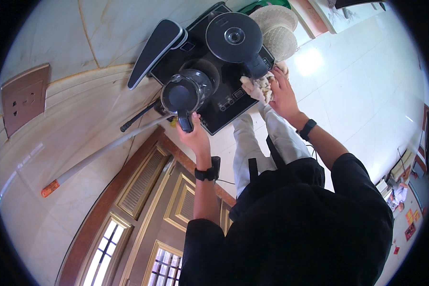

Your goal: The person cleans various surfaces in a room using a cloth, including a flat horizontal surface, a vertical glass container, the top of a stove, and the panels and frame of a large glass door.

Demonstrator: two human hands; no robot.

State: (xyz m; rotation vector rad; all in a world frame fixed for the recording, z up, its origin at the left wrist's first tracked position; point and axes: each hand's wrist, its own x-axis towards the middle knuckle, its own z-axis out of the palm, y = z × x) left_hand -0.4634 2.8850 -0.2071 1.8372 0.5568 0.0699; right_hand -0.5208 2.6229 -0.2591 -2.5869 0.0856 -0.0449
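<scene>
My left hand is closed around the black handle of a glass kettle with a dark lid. The kettle is tilted over the front left of a black electric tea stove with a glossy top, where a round heating spot shows behind it. A crumpled cream cloth is in my right hand, by the stove's right edge. Just beyond the cloth stands a second kettle, its black lid and handle facing me. A black and silver water spout arm rises at the stove's left side.
A woven straw hat lies behind the stove's right corner. A pole with an orange end leans along the tiled wall at left, below a brown wall socket. A panelled door stands at lower left. Another person is far off at right.
</scene>
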